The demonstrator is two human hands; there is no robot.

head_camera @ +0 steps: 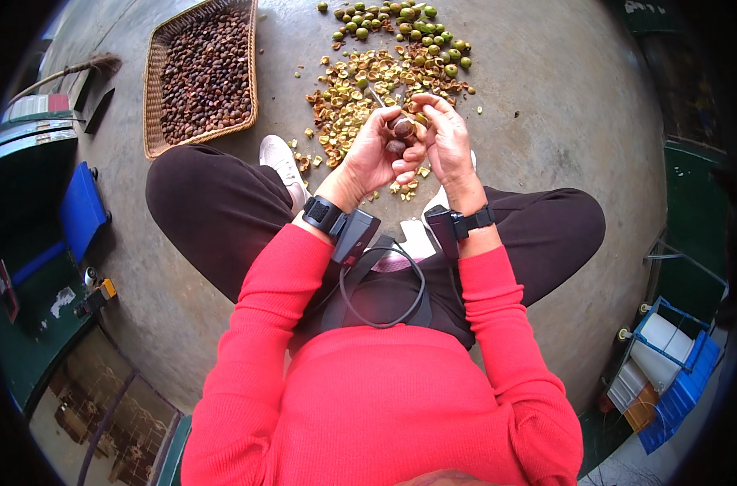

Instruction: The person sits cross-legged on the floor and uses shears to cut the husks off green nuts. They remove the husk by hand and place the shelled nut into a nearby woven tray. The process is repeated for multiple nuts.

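Note:
Brown seeds (403, 127) rest in my left hand (374, 149), its fingers curled around them from below. A green husk piece (421, 119) sits beside the seeds, where the fingertips of my right hand (448, 135) meet it. A thin, pale metal blade (376, 96) pokes out beyond my left thumb; its handle is hidden, and I cannot tell what holds it. Both hands are close together over a heap of split yellow and brown husks (350, 103) on the floor. Whole green fruits (429, 41) lie scattered behind that heap.
To the left stands a wicker basket (151, 115) full of dark brown seeds (207, 73). My shoes (277, 159) flank the nearer husk scraps on the concrete floor (550, 115). Farther out are a blue dustpan (82, 209), a broom (95, 63) and a wheeled cart (663, 340).

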